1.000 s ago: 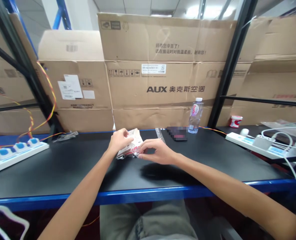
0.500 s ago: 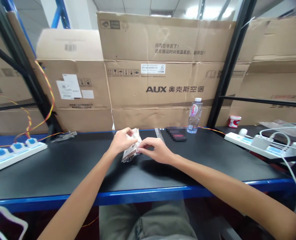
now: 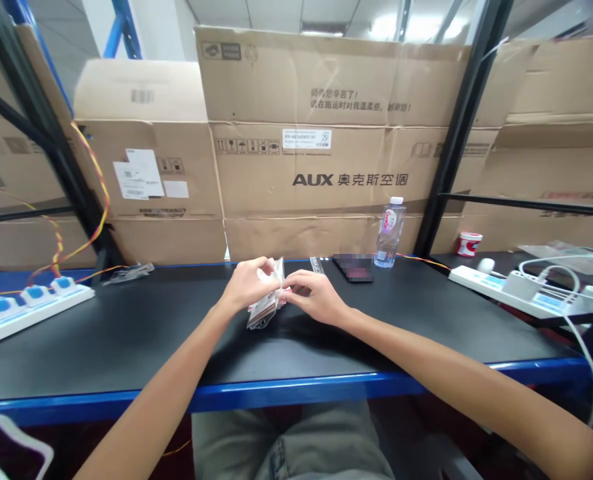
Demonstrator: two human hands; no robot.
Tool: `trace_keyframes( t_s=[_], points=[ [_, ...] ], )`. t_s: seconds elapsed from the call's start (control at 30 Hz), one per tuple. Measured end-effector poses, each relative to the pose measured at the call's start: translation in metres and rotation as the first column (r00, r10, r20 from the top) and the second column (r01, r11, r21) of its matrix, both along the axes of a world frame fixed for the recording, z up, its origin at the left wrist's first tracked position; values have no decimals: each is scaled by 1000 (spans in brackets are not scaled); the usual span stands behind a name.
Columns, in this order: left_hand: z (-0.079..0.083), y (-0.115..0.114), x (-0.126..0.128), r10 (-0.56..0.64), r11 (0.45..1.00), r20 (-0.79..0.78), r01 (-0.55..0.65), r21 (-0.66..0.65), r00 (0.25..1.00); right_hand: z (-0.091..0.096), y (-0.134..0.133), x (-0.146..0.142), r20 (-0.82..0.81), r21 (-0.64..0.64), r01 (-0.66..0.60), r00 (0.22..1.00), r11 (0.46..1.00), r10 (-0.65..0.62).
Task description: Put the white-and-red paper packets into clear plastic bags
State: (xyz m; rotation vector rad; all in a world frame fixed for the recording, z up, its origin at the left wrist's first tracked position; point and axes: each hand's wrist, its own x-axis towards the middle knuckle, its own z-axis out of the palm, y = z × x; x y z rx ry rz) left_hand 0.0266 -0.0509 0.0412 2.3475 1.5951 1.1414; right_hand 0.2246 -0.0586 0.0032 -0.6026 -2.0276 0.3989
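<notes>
A small clear plastic bag (image 3: 263, 316) with flat brown and white pieces inside is held up just above the dark tabletop (image 3: 166, 333). My left hand (image 3: 249, 287) is closed on its upper left side, thumb and fingers pinching the plastic. My right hand (image 3: 316, 297) pinches the bag's right edge between thumb and forefinger, the other fingers curled. Both sets of fingertips nearly meet at the bag's top. What exactly lies inside the bag is too small to make out.
Behind my hands are a ruler-like strip (image 3: 317, 265), a dark blurred flat object (image 3: 353, 268) and a water bottle (image 3: 390, 233). Power strips lie at left (image 3: 36, 310) and right (image 3: 516, 290). Crumpled clear plastic (image 3: 132, 272) lies back left. Cardboard (image 3: 336, 153) walls the rear.
My fingertips have come closer together at the bag's top edge. The bag has shifted slightly right, and its plastic now stands up more between my hands.
</notes>
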Motion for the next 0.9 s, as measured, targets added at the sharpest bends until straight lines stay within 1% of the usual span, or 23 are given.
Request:
trace_keyframes(
  t_s=[0.1, 0.2, 0.3, 0.4, 0.47, 0.53, 0.6, 0.7, 0.77, 0.83, 0.87, 0.9],
  points=[
    [-1, 0, 0, 6, 1000, 18, -6, 8, 1000, -1, 2, 3, 41, 105, -11, 999, 994, 7],
    [-1, 2, -1, 11, 1000, 36, -12, 20, 999, 1, 4, 7, 147, 178, -26, 989, 984, 0],
    [-1, 3, -2, 20, 1000, 56, -21, 21, 998, 5, 2, 8, 225, 173, -57, 974, 983, 17],
    [-1, 4, -2, 6, 1000, 69, -6, 13, 998, 7, -1, 7, 271, 153, -159, 956, 975, 113],
    [-2, 4, -2, -9, 1000, 78, 8, 9, 997, 7, -2, 6, 272, 145, -182, 952, 973, 138],
    [-3, 5, -2, -17, 1000, 91, 17, 4, 996, 6, -2, 6, 246, 138, -131, 965, 982, 95],
    [-4, 6, -2, -17, 1000, 111, 18, -5, 994, 6, 0, 6, 197, 130, -45, 980, 991, 18],
    [-3, 7, -5, 0, 1000, 171, -1, 2, 985, 7, 4, 8, 76, 92, 62, 995, 994, -69],
    [1, 9, -10, 28, 997, 225, -42, 61, 974, 6, 8, 9, -4, 39, 99, 995, 994, -99],
    [7, 11, -18, 53, 988, 315, -96, 123, 948, 5, 12, 10, -47, -28, 113, 992, 993, -115],
    [10, 12, -21, 51, 986, 387, -107, 125, 921, 4, 14, 9, -59, -77, 118, 991, 990, -123],
    [13, 13, -24, 32, 991, 473, -89, 99, 881, 3, 16, 9, -69, -146, 113, 990, 983, -124]
  ],
)
